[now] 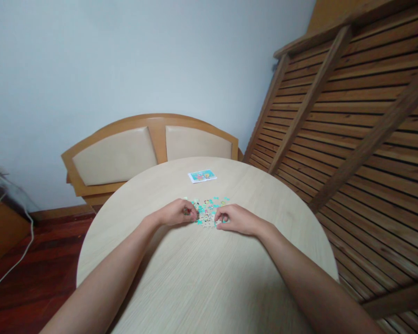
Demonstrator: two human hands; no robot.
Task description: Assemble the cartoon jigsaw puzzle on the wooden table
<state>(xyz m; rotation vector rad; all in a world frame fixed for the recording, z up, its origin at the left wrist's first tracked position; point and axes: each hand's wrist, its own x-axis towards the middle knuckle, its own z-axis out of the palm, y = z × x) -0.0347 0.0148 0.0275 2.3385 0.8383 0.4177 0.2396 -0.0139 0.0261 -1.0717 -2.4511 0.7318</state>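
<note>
Small jigsaw puzzle pieces (206, 216), turquoise, white and multicoloured, lie in a loose cluster near the middle of the round table. At the cluster's left edge, my left hand (177, 212) is closed with curled fingers, its fingertips down beside the pieces; whatever it pinches is too small to make out. My right hand (237, 219) is at the right edge, thumb and forefinger pinched on a pale puzzle piece (218, 222) close to the tabletop. Beyond the cluster lies a picture card (202, 176) with a turquoise scene and small cartoon figures.
The pale wood-grain table (195, 278) has a curved rim. Behind it stands a wooden headboard (156, 121) with cream padded panels against the wall. A slatted wooden frame (334, 116) leans on the right. A white cable (31, 232) hangs at the left over the dark red floor.
</note>
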